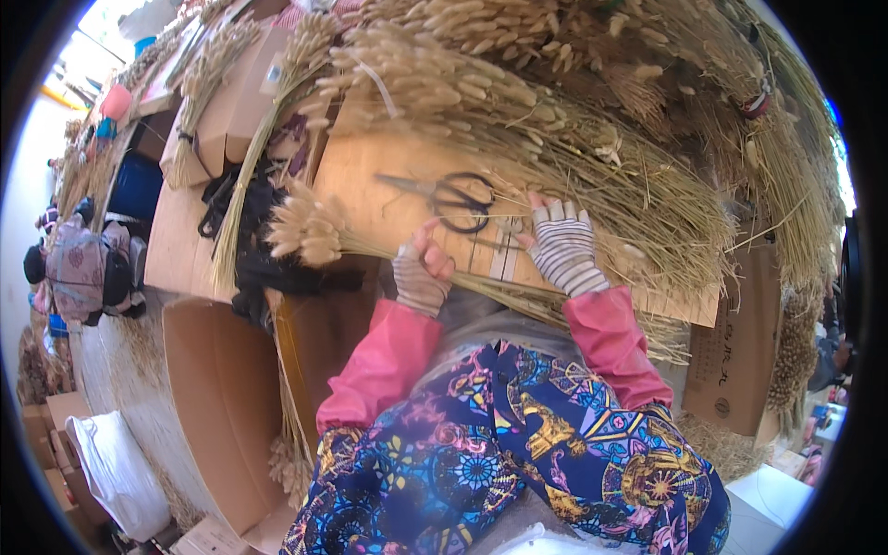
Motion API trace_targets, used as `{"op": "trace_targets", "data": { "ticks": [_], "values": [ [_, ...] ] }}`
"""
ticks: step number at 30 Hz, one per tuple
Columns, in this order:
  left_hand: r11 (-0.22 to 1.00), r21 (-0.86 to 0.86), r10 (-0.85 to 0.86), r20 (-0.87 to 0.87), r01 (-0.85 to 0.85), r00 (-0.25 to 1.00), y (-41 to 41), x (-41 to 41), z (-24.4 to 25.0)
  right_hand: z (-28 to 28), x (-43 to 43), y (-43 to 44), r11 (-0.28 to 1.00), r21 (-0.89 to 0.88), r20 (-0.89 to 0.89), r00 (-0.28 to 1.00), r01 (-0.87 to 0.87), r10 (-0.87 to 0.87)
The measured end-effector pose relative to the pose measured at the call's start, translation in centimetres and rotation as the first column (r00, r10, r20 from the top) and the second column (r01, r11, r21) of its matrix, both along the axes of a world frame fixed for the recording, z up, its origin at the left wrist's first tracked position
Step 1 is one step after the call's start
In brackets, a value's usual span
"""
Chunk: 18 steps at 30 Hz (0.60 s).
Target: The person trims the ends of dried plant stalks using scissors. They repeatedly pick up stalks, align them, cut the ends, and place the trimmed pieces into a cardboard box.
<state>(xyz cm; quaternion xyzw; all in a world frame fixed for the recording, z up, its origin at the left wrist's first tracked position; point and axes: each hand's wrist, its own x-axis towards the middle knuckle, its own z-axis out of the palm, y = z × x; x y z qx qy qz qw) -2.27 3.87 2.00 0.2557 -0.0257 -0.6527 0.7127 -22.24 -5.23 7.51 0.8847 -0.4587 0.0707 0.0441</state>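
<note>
My left hand (424, 269), in a striped fingerless glove, is closed around the stems of a small bunch of dried bunny-tail grass (312, 225); its fluffy heads point left and its stems run right below my hands. My right hand (563, 243), gloved alike, is at the right with its fingers bent; a thin straw-like strand runs between the two hands. Whether its fingertips pinch the strand is hard to tell. Black-handled scissors (463, 201) lie on the wooden board (361, 159) just beyond my hands, blades pointing left. A large heap of the dried grass (555, 132) lies behind them.
Tied grass bunches (253, 159) lie at the left, near a cardboard box (232, 104) and black cloth (260, 263). An open cardboard box (218, 409) stands below left, another carton (735, 347) at the right. A white sack (118, 475) stands at the lower left.
</note>
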Motion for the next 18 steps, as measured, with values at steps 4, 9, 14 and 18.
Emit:
{"op": "trace_targets", "data": {
  "ticks": [4,9,14,18],
  "values": [
    [0.985,0.117,0.126,0.036,-0.130,0.991,0.3,0.1,0.3,-0.9,-1.1,0.1,0.996,-0.090,-0.025,1.000,-0.018,0.016],
    [0.985,0.123,0.115,0.055,-0.121,0.992,0.3,0.0,0.7,1.4,-1.2,-1.4,0.991,0.082,0.130,0.987,-0.105,0.094],
    [0.989,0.083,0.114,0.075,-0.120,0.991,0.5,-0.3,1.1,0.3,4.8,-1.8,0.982,0.052,0.056,0.982,-0.184,0.181],
    [0.986,0.114,0.116,0.059,-0.122,0.992,0.1,-0.4,1.6,-1.5,7.3,-2.1,0.984,-0.039,0.051,0.983,-0.172,0.174]
  ]
}}
